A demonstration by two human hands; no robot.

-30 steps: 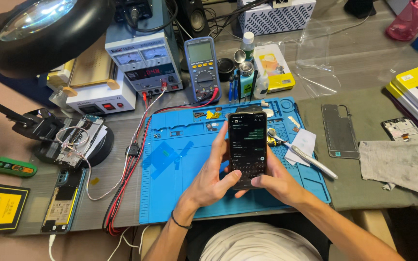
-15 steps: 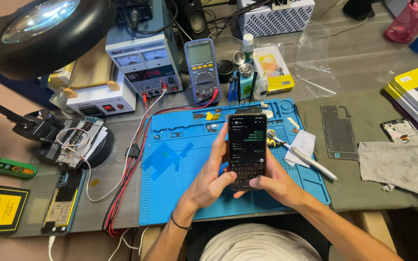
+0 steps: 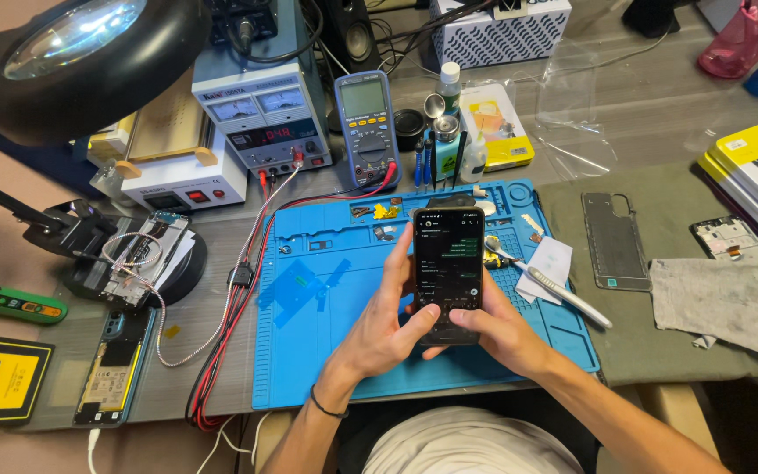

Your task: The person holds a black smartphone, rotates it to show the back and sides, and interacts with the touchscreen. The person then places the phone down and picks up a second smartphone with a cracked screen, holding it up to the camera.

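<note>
Head cam | L hand [image 3: 377,329] + R hand [image 3: 495,332] both clasp phone [image 3: 447,268], thumbs on lit screen | long axis near-far, over blue mat [image 3: 309,351] | R nearer brush [image 3: 547,283]

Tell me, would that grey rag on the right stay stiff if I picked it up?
Probably not. The grey rag lies crumpled with wrinkles, so it would likely flop and drape. It looks thin, so probably light. Pushed, it would likely bunch up on the green mat rather than slide flat.

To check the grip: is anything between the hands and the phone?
Nothing visible. The left hand and right hand hold the black phone directly, above the blue mat, thumbs on its lit screen.
</note>
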